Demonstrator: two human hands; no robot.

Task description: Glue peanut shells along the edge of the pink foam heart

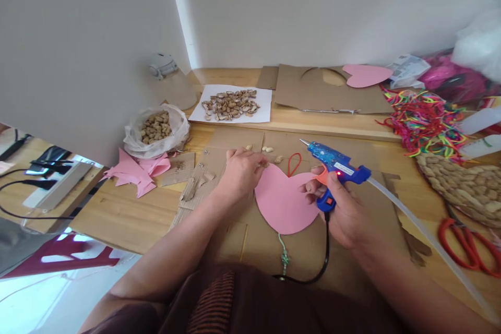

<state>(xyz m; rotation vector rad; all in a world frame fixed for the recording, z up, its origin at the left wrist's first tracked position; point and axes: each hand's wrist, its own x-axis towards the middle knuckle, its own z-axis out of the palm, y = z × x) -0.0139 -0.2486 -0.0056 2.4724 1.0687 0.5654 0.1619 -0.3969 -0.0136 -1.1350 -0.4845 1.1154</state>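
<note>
The right hand is closed around the handle of a blue glue gun, and its nozzle points toward the far left. A white glue stick comes out from the back of the gun, and a black cable hangs down from the handle. The left hand is at the upper left edge of a pink heart, with bent fingers; I cannot tell if they pinch something.

The heart lies between the hands, on a large cardboard sheet on the table. A red loop is at its top, and a green string goes out from its lower tip. A few peanuts lie near the far edge of the cardboard.

Near the left edge of the table are pink scraps and, behind them, a white bag of peanuts. Toward the far edge, white paper carries shells, and a smaller heart lies partly on a brown board. To the right are colourful strings and red-handled scissors.
</note>
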